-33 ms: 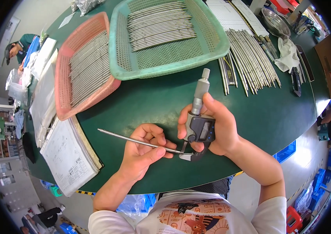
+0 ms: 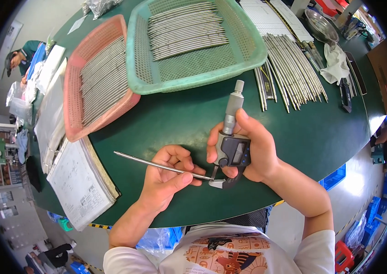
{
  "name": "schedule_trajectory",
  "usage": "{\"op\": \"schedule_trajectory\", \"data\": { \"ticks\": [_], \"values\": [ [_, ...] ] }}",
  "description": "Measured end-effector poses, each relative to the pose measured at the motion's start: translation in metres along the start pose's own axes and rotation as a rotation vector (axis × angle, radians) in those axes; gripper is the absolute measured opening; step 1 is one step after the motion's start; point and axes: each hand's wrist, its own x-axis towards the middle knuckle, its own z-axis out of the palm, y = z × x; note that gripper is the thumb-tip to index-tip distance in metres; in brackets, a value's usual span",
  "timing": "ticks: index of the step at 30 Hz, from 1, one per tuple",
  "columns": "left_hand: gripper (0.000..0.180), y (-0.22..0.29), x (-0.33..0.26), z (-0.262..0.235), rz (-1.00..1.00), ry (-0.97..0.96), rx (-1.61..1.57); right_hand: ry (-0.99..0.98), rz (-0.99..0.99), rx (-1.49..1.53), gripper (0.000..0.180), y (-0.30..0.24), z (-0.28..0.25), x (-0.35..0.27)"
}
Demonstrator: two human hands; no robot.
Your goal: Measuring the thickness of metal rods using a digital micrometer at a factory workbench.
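My left hand (image 2: pixel 166 177) pinches a thin shiny metal rod (image 2: pixel 138 160) between thumb and fingers, its far end pointing up to the left. The rod's right end lies between the jaws of a digital micrometer (image 2: pixel 232 150). Wrapped round the micrometer's dark body is my right hand (image 2: pixel 257 146), with the grey thimble rising past my thumb. Beyond my hands, a green basket (image 2: pixel 193 84) holds a layer of similar rods (image 2: pixel 186 31). More rods fill the pink basket (image 2: pixel 72 130) on the left.
A row of loose rods (image 2: pixel 294 73) lies at the right on the green table (image 2: pixel 166 118). An open binder of papers (image 2: pixel 81 178) is at the left edge. A white cloth (image 2: pixel 335 66), a metal bowl (image 2: pixel 321 25) and a cardboard box (image 2: pixel 385 75) stand far right. Another person (image 2: pixel 18 59) sits far left.
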Motion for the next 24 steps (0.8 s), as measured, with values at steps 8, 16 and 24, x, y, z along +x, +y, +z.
{"op": "schedule_trajectory", "data": {
  "ticks": [8, 16, 24],
  "values": [
    [0.03, 0.0, -0.0012, 0.001, -0.052, 0.063, -0.003, -0.023, -0.007, -0.01, 0.054, 0.0004, -0.0014, 0.0],
    [0.029, -0.0034, -0.0036, 0.0016, -0.006, 0.116, -0.036, 0.001, -0.004, 0.016, 0.057, 0.0005, 0.0005, 0.0],
    [0.03, -0.0005, -0.0026, 0.0009, -0.01, 0.08, -0.052, -0.005, 0.014, 0.058, 0.057, -0.0005, -0.0007, 0.0014]
  ]
}}
